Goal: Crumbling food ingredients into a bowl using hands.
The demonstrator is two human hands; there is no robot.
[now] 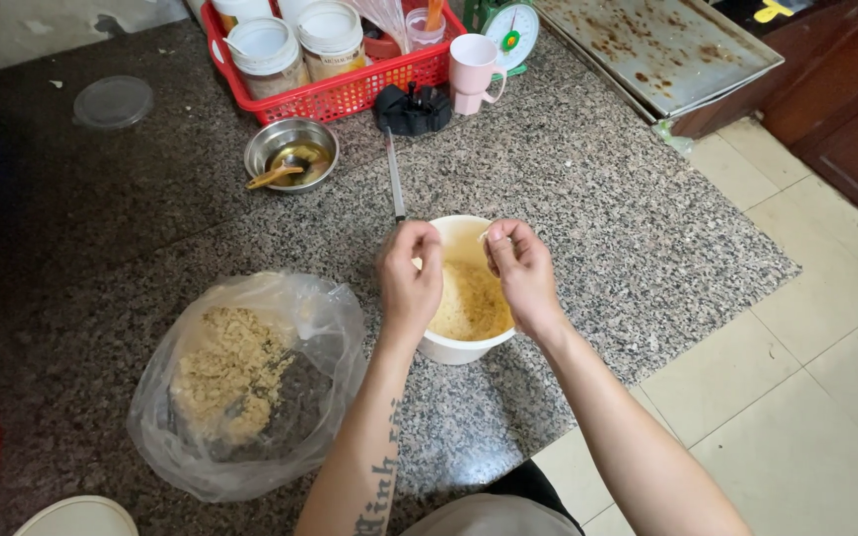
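Clear plastic bag [250, 387] of tan crumbs lies left on the granite slab [598, 199]. Just right, the white bowl [464, 342] of yellow mixture sits partly hidden under both hands. Left hand [411, 283] and right hand [520, 268] hover curled over it, fingers [429, 243] pinched together; what they pinch is too small to tell.

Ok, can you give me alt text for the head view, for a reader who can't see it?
Both hands, left hand and right hand, are held over a white bowl of yellowish crumbly mixture on a speckled granite slab. To the left lies an open clear plastic bag of similar crumbs; behind stand a small metal bowl and a red basket of jars.
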